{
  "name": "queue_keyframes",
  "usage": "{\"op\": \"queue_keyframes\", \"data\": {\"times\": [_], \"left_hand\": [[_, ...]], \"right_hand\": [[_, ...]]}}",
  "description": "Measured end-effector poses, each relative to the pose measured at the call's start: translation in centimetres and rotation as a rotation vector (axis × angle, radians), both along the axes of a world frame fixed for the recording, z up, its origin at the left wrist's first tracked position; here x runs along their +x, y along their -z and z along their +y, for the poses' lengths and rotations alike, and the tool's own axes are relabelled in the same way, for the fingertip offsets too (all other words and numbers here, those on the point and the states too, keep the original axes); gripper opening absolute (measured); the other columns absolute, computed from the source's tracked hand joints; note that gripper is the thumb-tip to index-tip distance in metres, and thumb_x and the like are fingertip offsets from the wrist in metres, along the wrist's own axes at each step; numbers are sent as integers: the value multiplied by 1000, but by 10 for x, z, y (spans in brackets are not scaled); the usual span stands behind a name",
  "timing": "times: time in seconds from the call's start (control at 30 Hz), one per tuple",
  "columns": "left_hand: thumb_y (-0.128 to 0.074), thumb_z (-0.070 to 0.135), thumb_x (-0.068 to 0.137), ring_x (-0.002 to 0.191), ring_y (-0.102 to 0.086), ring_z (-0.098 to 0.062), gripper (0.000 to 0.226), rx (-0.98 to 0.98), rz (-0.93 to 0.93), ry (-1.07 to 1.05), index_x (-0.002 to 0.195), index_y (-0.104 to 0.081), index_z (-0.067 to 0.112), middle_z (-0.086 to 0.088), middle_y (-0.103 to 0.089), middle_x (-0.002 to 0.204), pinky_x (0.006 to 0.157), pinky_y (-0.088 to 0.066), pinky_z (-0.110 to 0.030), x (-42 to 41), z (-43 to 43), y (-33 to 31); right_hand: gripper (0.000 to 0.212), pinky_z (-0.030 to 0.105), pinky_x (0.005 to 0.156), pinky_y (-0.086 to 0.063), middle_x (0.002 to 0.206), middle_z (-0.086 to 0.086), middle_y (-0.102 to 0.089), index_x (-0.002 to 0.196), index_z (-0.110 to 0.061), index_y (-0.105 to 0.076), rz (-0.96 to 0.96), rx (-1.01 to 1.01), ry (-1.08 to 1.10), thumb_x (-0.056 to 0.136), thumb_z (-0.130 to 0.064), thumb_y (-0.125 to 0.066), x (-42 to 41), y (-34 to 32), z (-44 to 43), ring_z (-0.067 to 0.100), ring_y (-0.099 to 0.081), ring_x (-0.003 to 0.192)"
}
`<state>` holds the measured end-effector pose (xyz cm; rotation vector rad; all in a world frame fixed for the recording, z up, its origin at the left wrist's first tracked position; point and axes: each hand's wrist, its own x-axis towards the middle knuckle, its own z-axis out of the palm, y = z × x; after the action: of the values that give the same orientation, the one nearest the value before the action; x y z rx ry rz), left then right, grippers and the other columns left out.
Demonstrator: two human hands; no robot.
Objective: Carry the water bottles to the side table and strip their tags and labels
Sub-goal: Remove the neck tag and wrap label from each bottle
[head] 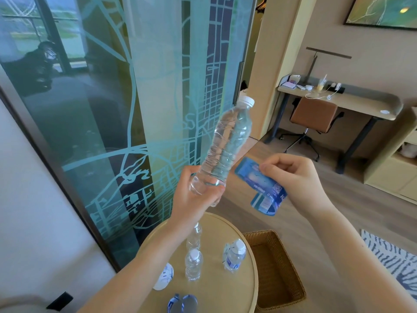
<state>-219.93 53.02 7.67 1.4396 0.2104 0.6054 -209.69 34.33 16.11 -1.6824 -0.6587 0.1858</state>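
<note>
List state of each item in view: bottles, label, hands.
held bottle: capped, label off, tilted.
blue label: detached, curled.
left hand: grips held bottle's base.
right hand: pinches blue label.
front bare bottle: upright on side table, capped, no label.
rear bare bottle: upright, no label.
labelled bottle: upright, capped, label on.

left arm: bare forearm comes in from bottom left, angled up and right, wrist straight
left hand: raised mid-frame, fingers and thumb curled round base of bottle, holding it tilted with cap up and right
left fingertips: wrapped under the bottle base
right arm: bare forearm comes in from bottom right, angled up and left
right hand: level with left hand, knuckles up, fingers curled
right thumb: pressed on blue label, pinching it against the fingers, label hangs below
hands: near each other, not touching
</note>
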Motion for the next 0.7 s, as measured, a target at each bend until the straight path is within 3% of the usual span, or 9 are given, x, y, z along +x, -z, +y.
{"op": "queue_keyframes", "data": {"times": [0.13, 0.3, 0.4, 0.47, 0.53, 0.63, 0.7], "left_hand": [[-78, 12, 75, 65, -68, -5, 41, -49, 2, -43, 108, -56, 23, 6, -75, 79, 58, -56, -17, 0, 12, 5], [-84, 39, 65, 89, -75, -14, 54, -64, 97, -103, 112, -57, 31, 4, -76, 98, 73, -59, -31, -10, 30, 22], [-85, 40, 62, 91, -74, -14, 55, -50, 159, -140, 109, -57, 33, 4, -76, 99, 75, -59, -33, -26, 45, 38], [-85, 37, 62, 90, -74, -20, 53, -61, 186, -148, 107, -58, 32, 0, -76, 97, 79, -59, -40, -41, 52, 53], [-86, 34, 61, 84, -74, -22, 47, -72, 213, -172, 101, -59, 33, -2, -76, 93, 73, -59, -37, -58, 58, 66], [-86, 30, 61, 71, -72, -16, 43, -100, 265, -218, 93, -59, 34, 1, -75, 84, 60, -56, -26, -86, 67, 85], [-86, 27, 62, 65, -71, -16, 45, -127, 307, -233, 96, -56, 28, 2, -75, 81, 57, -55, -26, -106, 74, 101]], "right_hand": [[21, 16, 46, -50, 74, 7, -76, 73, -16, -74, 25, 40, -6, 92, -10, -69, 1, -4, -8, 13, -71, 58], [24, 22, 59, -56, 82, 1, -77, 77, -25, -74, 91, 56, -48, 97, -15, -66, 0, 23, 9, 13, -72, 70], [29, 25, 61, -58, 79, -1, -75, 77, -29, -73, 159, 55, -50, 100, -14, -63, -2, 59, 31, 12, -68, 67], [24, 25, 58, -55, 75, 1, -74, 80, -23, -70, 203, 20, -36, 101, -13, -61, -4, 88, 50, 11, -65, 63], [23, 27, 58, -51, 71, 2, -70, 82, -18, -66, 242, -40, -42, 102, -10, -58, -8, 118, 69, 12, -60, 60], [22, 37, 70, -46, 77, 9, -66, 83, -13, -64, 293, -157, -95, 102, -5, -56, -19, 164, 94, 22, -57, 72], [24, 29, 66, -48, 71, 0, -67, 80, -15, -65, 308, -233, -149, 100, -4, -58, -31, 193, 107, 13, -60, 67]]}}
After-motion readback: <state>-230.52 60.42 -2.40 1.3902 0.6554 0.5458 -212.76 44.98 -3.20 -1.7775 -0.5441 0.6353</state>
